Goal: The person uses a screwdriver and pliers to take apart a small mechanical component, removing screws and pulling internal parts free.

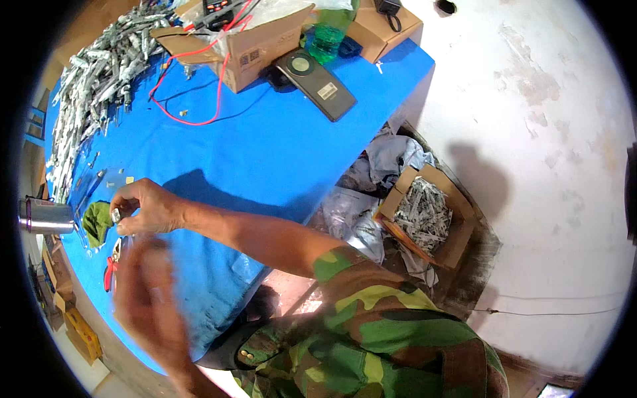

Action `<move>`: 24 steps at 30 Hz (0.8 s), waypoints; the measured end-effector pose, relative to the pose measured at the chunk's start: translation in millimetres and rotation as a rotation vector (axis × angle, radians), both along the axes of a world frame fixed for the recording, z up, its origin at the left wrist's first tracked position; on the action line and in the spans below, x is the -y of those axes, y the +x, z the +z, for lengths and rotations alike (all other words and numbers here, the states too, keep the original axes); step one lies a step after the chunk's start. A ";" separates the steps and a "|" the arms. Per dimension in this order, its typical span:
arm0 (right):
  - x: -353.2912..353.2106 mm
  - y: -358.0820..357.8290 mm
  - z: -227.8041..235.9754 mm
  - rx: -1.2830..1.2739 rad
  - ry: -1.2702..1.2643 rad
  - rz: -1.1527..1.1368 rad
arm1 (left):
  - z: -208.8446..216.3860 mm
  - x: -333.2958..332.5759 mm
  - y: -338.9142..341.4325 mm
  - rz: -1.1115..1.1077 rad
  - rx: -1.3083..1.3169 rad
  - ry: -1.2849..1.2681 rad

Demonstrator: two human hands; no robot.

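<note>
My right hand [149, 207] reaches in from the right over the blue-covered table [265, 142]. Its thumb and fingertips pinch a small silvery metal piece [116, 215]. Just beyond the fingertips lies a crumpled green cloth [97, 223]. Closer to me, my left hand [151, 292] is raised and smeared by motion, so its fingers cannot be made out. Beside it on the table are red-handled pliers [109, 273], partly hidden. A thin screwdriver-like tool [93, 186] and small bits lie past my right hand.
A shiny metal cylinder [46, 216] stands at the left edge. Many grey-white slender parts [99, 79] are heaped at the far left. Farther back are a cardboard box [255, 56] with red leads [219, 99] and a dark flat device [315, 83]. An open carton of strips [424, 215] sits below, right.
</note>
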State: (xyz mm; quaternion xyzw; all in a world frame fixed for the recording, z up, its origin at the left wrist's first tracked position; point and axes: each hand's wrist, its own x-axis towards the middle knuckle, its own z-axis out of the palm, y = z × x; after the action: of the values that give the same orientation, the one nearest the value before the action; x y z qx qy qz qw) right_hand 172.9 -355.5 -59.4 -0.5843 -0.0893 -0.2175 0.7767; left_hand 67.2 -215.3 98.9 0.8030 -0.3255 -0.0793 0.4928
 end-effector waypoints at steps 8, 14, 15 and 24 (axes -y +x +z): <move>-2.3 -7.3 12.3 -0.038 0.150 0.046 | 26.6 3.1 -40.3 0.002 -0.047 0.232; -21.7 -9.2 13.9 -0.013 0.099 0.057 | -34.7 -97.0 -8.7 0.324 -0.105 0.271; -24.0 -8.3 7.8 0.007 0.070 0.031 | -37.5 -106.1 -8.2 0.364 -0.126 0.274; -12.6 -33.4 37.3 -0.082 -0.013 0.118 | -51.6 -119.8 -0.8 0.555 -0.157 -0.010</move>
State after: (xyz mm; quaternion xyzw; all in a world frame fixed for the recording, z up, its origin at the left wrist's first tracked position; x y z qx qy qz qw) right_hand 139.5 -342.9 -22.1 -0.5916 -0.0930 -0.1467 0.7873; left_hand 66.4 -95.6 47.2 0.8504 -0.0544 -0.0016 0.5233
